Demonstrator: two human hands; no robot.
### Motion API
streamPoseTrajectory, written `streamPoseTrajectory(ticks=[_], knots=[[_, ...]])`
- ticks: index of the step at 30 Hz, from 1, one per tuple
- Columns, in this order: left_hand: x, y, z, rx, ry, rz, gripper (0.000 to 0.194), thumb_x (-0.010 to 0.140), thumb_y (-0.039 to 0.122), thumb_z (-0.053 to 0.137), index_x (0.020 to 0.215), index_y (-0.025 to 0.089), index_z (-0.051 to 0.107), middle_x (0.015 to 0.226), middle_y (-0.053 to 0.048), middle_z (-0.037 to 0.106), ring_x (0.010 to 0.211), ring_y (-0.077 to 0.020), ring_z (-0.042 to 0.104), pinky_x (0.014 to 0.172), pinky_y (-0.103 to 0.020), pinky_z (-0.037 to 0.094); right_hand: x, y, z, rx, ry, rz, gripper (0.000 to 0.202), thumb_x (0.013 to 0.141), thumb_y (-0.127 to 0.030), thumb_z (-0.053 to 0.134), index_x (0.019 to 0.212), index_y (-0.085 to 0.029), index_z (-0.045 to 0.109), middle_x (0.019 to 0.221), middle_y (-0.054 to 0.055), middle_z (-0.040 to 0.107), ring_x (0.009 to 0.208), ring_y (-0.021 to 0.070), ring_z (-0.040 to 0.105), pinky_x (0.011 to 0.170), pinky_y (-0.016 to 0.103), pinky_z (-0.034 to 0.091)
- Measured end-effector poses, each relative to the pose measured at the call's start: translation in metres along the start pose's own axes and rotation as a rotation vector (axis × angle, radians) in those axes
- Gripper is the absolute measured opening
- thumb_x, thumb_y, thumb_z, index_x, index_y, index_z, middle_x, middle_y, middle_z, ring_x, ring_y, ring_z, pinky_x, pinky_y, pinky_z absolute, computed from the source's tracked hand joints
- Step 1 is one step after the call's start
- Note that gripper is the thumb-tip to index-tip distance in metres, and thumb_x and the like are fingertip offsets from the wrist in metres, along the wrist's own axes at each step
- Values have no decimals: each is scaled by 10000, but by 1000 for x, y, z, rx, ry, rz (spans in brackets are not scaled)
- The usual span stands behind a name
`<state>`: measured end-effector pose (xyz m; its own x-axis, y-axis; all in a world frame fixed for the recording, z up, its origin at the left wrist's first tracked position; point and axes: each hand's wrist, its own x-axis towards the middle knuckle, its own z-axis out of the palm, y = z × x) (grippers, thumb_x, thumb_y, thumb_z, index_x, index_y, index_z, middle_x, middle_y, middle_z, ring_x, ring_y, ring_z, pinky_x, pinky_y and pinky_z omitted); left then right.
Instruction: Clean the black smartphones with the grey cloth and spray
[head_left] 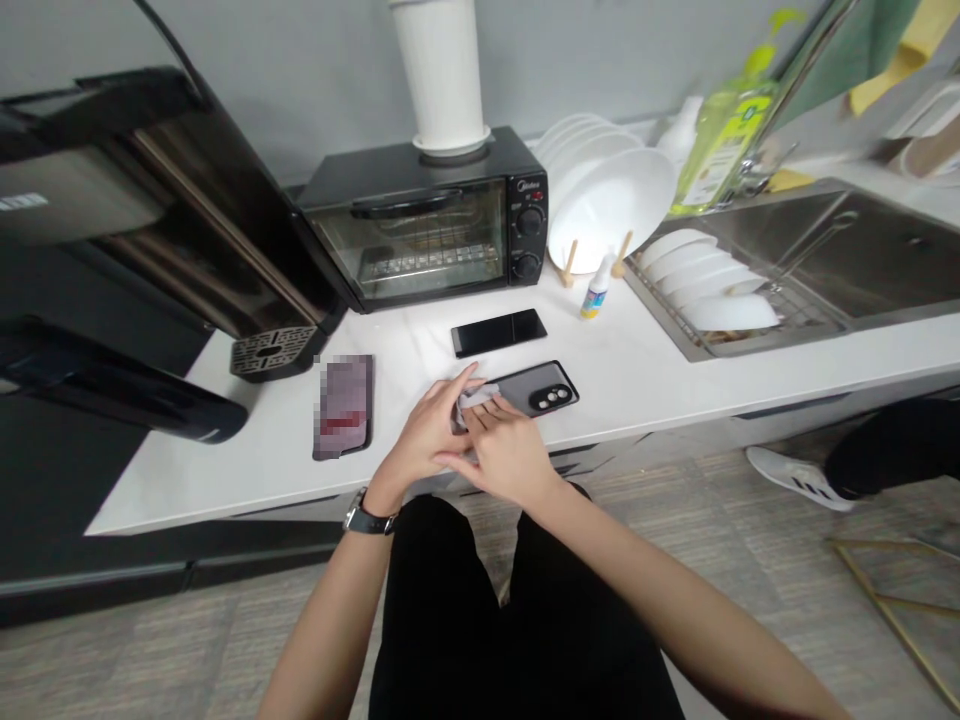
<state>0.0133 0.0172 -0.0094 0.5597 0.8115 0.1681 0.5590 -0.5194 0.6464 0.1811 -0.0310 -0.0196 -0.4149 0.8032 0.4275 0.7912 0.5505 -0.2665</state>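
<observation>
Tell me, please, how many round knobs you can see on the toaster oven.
2: the upper knob on the right side of the toaster oven's front, and the lower knob beneath it. Neither is covered.

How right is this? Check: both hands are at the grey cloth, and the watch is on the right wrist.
Wrong side: the head view shows the watch on the left wrist. The left hand and right hand are at the grey cloth, as stated.
</observation>
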Motion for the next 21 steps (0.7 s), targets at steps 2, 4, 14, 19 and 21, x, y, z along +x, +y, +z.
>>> streamPoseTrajectory(ticks=[2,4,14,19,21], knots=[[-2,1,0,17,31,-12,922,912,345,775,1691,278,287,1532,-94,617,1377,-315,544,1179,-480,431,-9,8,-9,60,-23,-62,567,1049,-643,520,1145,-132,744,1111,174,807,1109,318,755,1127,502,524],[-4,4,1,45,41,-2,952,897,399,813,1688,290,295,1532,-92,616,1377,-323,537,1180,-490,426,-28,29,-29,79,-48,-114,461,1088,-555,502,1224,-177,730,1211,128,802,1176,286,748,1136,488,521],[5,9,2,55,28,-5,942,883,402,834,1673,308,330,1538,-73,624,1397,-334,531,1217,-515,376,-44,77,-58,-192,8,61,486,1083,-560,494,1177,-135,710,1233,191,774,1121,329,757,1109,492,529],[3,0,-1,-6,-10,15,915,891,254,758,1688,293,309,1530,-74,623,1368,-306,555,1197,-468,414,-8,6,2,36,66,37,578,1034,-684,508,1106,-137,682,1225,220,757,1203,331,718,1106,458,536],[0,-2,-2,-19,7,1,915,881,208,738,1687,286,312,1528,-72,616,1370,-293,549,1195,-445,422,-6,-2,7,105,44,-3,598,1022,-698,525,1147,-132,673,1281,226,745,1237,321,711,1144,467,511]])
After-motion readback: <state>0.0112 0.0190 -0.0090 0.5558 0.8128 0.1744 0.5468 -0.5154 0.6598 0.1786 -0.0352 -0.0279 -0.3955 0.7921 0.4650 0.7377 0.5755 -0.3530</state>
